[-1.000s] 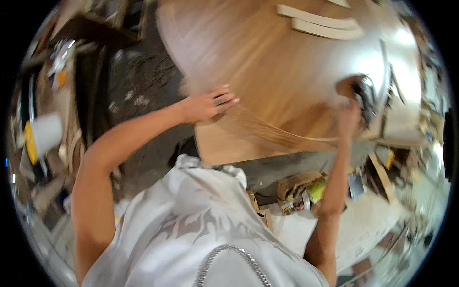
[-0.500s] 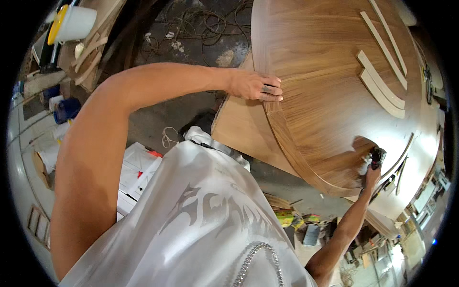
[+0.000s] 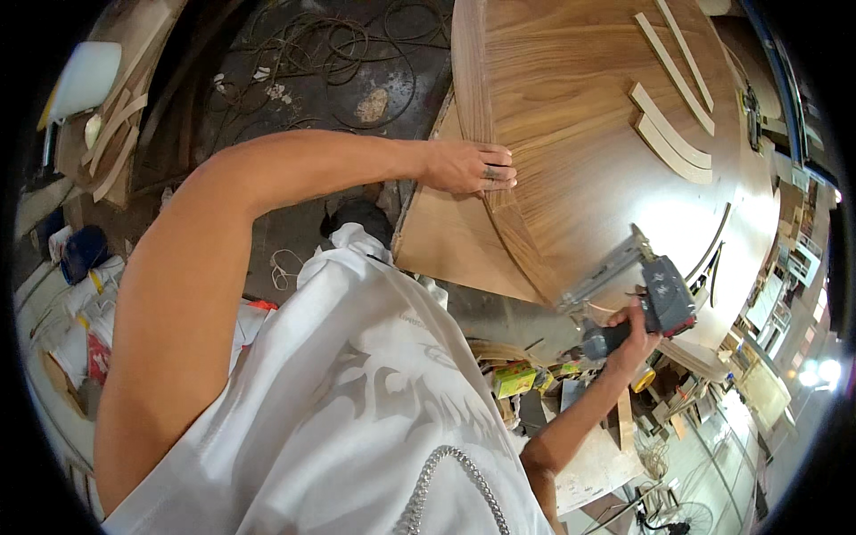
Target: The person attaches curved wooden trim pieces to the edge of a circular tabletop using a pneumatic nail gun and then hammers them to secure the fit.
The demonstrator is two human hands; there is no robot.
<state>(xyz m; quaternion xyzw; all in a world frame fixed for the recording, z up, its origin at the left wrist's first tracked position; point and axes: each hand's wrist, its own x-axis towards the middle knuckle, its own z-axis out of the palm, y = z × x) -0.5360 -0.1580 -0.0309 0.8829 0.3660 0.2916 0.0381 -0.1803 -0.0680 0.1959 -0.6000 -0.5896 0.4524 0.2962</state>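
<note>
While I follow the scene from a distance through the head camera, the right hand (image 3: 637,337) closes its fingers around a black-and-grey power tool (image 3: 669,292), the tool's body just right of the knuckles and its long metal arm angled beyond the fingertips, over the near edge of a wood-grain panel (image 3: 571,98). Whether tool and panel touch, I cannot tell. The left hand (image 3: 468,167) rests palm-down at the panel's left edge, fingers together and reaching onto the grain; its thumb is hidden, so I cannot say if it pinches the edge. Just below those left fingers, I see a plain pale board (image 3: 450,227) jutting from under the panel. Well to their right lie pale curved strips (image 3: 670,150); farther beyond the fingertips, two straight strips (image 3: 675,73).
</note>
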